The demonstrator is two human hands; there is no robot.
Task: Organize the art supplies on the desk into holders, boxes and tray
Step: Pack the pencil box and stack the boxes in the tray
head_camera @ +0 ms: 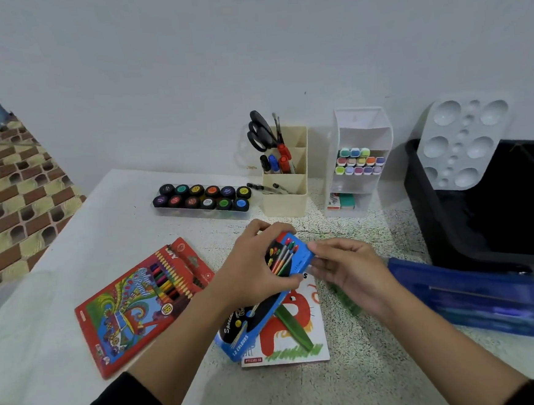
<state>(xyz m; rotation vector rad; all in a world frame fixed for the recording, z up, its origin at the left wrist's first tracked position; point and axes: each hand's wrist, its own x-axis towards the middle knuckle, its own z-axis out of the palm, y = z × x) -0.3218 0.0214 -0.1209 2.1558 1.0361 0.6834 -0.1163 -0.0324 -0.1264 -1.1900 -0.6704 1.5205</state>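
- My left hand curls round the blue paint box, which is tilted over the colouring book.
- My right hand pinches the box's far end.
- The red pencil box lies left of the book.

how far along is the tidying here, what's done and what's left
Done: paint pots sit in the clear tray, scissors and pens stand in the beige holder, capped markers sit in the white organiser. In hand: the left hand grips the blue paint box, the right hand pinches its end. Left: the red pencil box, colouring book and blue pouch lie loose on the desk.
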